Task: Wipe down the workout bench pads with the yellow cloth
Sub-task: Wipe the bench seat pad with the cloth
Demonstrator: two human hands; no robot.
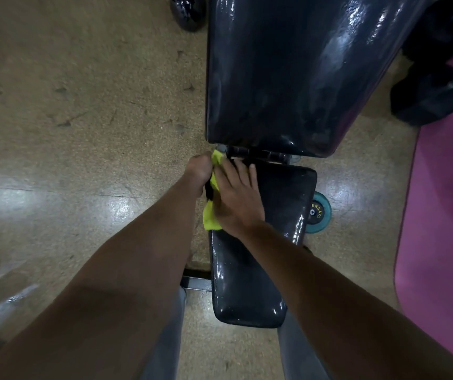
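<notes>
At the left edge of the seat pad (250, 270), near its far end, both hands meet on the yellow cloth (211, 215). In the head view the cloth hangs over that edge at about nine o'clock from the pad's middle; one bright corner sticks out at the top beside the hinge (255, 154), another lower down below the right palm. The right hand (236, 198) lies flat on top of the pad, its fingers (252, 174) straight and slightly spread, tips reaching toward twelve o'clock and the gap between the pads, the palm pressing the cloth against the vinyl. The left hand (199, 171) comes in from the side, its fingers curled around the cloth at the pad's edge; the fingertips themselves are hidden under the cloth and the other hand. The glossy back pad (288, 72) stretches away toward twelve o'clock, just beyond the hinge. At three o'clock from the seat pad a teal wheel (319, 212) sits on the speckled floor (83, 105), and a pink mat (444, 215) lies farther right.
</notes>
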